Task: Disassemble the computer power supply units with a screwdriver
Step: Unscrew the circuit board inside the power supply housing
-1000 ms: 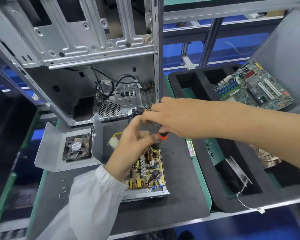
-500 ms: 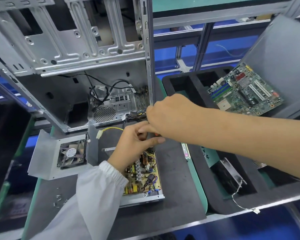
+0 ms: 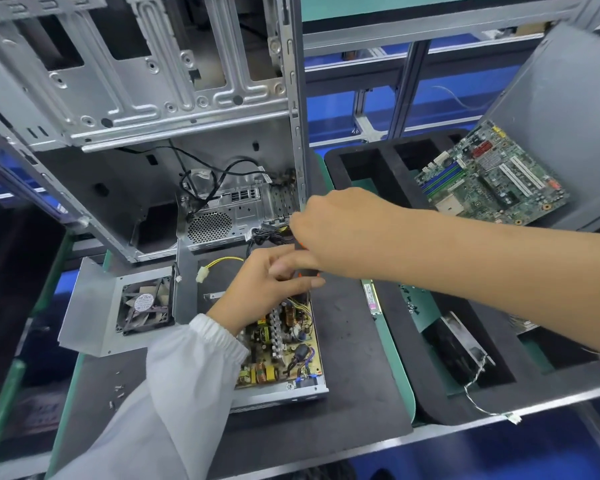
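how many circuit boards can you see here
2. One is the yellowish circuit board in the opened power supply on the mat, under the left hand. The other is the green motherboard leaning at the right. More may be hidden.

We saw a yellow circuit board (image 3: 281, 351), an orange-and-black screwdriver (image 3: 303, 271) at its twelve o'clock, and a green motherboard (image 3: 489, 181).

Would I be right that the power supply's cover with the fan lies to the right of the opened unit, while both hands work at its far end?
Not quite: the head view shows the cover with the fan to the left of the opened unit. The left hand and right hand are indeed at its far end.
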